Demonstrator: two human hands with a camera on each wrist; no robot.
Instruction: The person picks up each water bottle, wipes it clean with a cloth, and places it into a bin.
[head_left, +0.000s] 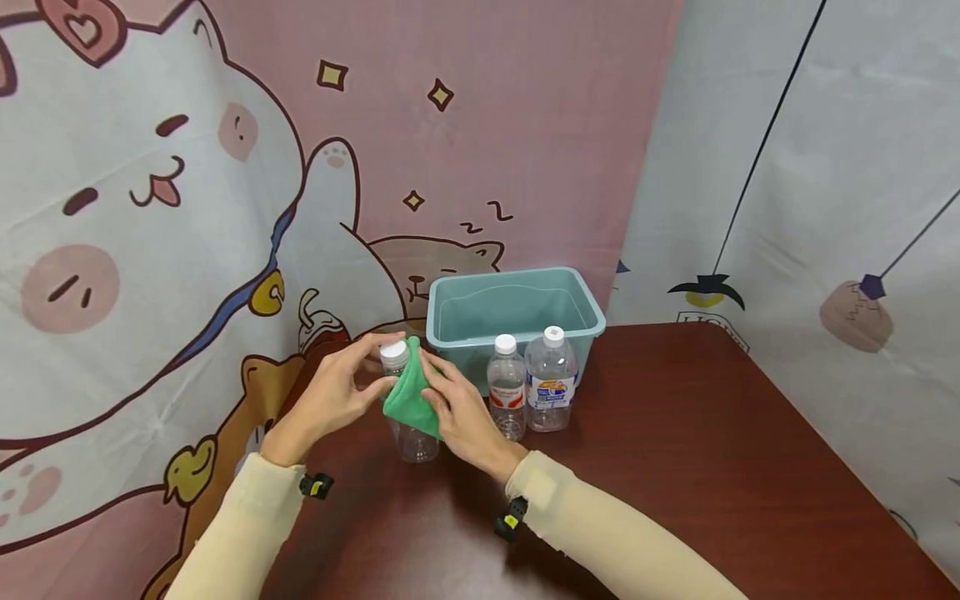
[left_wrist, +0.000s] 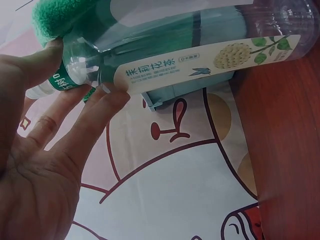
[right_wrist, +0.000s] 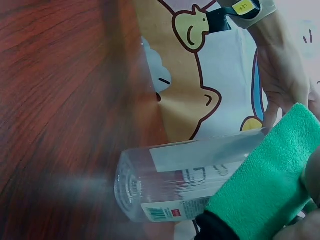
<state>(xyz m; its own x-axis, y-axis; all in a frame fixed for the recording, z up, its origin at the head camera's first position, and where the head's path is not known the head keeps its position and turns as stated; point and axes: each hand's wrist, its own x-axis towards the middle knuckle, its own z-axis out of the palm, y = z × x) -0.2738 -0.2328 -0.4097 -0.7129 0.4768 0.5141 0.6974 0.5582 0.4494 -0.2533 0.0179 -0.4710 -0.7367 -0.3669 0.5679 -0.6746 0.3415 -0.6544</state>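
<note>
- Clear bottle (left_wrist: 175,45) is above the left part of the brown table (head_left: 675,450), in front of and left of the blue bin (head_left: 467,364). Can't tell if its base touches the tabletop.
- Long axis near vertical, slight tilt: white cap (head_left: 394,355) up, base down. In head view the cap sits left of the base.
- Left hand (head_left: 339,392): thumb and fingers curled round the bottle's neck, just below the cap.
- Right hand (head_left: 467,417): grips green cloth (head_left: 408,404), pressing it to the bottle's upper right side.
- Cloth blocks the head view of the bottle's midsection.
- Right of the hands: red-label bottle (head_left: 507,396) and larger blue-label bottle (head_left: 552,392), both upright, capped, side by side before the bin.
- Printed cartoon backdrop (head_left: 525,125) behind the table.
</note>
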